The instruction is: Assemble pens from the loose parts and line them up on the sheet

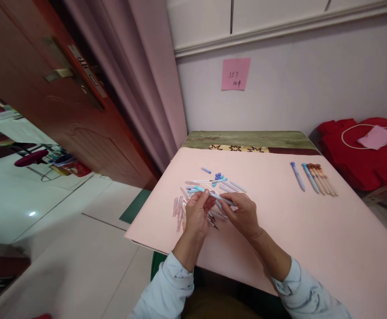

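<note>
Both my hands hold one light blue pen [213, 195] over a pink sheet [279, 221] that covers the table. My left hand [196, 215] pinches the pen near its teal tip end. My right hand [243, 215] grips the other end of its barrel. Under and around my hands lies a loose pile of pen parts [213, 184]: barrels, refills and small blue caps. More pale barrels [179, 208] lie just left of my left hand.
A row of several finished pens [314, 177], blue and tan, lies at the far right of the sheet. A red bag [362, 155] sits right of the table. A wooden door [47, 88] and curtain stand at the left; a pink note [235, 74] hangs on the wall.
</note>
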`<state>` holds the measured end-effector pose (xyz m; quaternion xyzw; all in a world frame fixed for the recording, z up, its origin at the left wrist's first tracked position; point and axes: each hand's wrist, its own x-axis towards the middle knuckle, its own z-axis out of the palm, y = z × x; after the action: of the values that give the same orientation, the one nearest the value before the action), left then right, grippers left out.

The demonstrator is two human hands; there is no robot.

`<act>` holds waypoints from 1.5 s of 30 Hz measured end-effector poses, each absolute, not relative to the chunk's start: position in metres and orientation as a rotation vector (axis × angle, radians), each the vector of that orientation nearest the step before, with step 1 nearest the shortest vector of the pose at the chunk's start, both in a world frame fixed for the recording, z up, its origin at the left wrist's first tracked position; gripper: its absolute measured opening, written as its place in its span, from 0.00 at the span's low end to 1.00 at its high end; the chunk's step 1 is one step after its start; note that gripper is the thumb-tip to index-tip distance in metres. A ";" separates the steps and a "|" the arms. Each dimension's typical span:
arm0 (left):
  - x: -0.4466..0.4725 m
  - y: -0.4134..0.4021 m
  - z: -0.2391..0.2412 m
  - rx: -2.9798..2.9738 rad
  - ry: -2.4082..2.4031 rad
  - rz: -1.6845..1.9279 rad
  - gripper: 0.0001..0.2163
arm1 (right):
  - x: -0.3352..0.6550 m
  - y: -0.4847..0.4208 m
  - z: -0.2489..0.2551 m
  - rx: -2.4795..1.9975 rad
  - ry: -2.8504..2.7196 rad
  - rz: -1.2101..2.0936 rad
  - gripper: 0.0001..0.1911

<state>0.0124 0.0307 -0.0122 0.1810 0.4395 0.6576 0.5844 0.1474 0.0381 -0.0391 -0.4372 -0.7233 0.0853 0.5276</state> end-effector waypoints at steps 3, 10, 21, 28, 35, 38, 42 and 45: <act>0.014 0.029 -0.013 0.443 1.013 1.504 0.13 | 0.147 0.038 -0.038 -1.026 -1.717 0.158 0.05; 0.018 0.028 -0.017 0.472 0.985 1.494 0.12 | 0.146 0.036 -0.039 -1.107 -1.628 0.225 0.06; 0.018 0.027 -0.022 0.767 1.178 1.456 0.13 | 0.145 0.034 -0.036 -1.221 -1.653 0.695 0.26; 0.006 0.034 -0.029 0.710 1.205 1.562 0.14 | 0.138 0.032 -0.040 -1.197 -1.657 0.783 0.18; 0.003 0.035 -0.027 0.648 1.153 1.565 0.14 | 0.138 0.031 -0.040 -1.224 -1.572 0.774 0.10; 0.004 0.035 -0.025 0.657 1.129 1.550 0.13 | 0.140 0.031 -0.042 -1.188 -1.570 0.866 0.13; 0.003 0.035 -0.023 0.696 1.105 1.522 0.11 | 0.142 0.033 -0.045 -1.150 -1.569 0.927 0.22; 0.003 0.037 -0.023 0.687 1.120 1.504 0.12 | 0.141 0.034 -0.047 -1.154 -1.569 0.927 0.22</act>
<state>0.0035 0.0371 -0.0230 0.2891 0.4713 0.6332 0.5416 0.1415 0.0339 -0.0467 -0.4713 -0.6411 0.3788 0.4726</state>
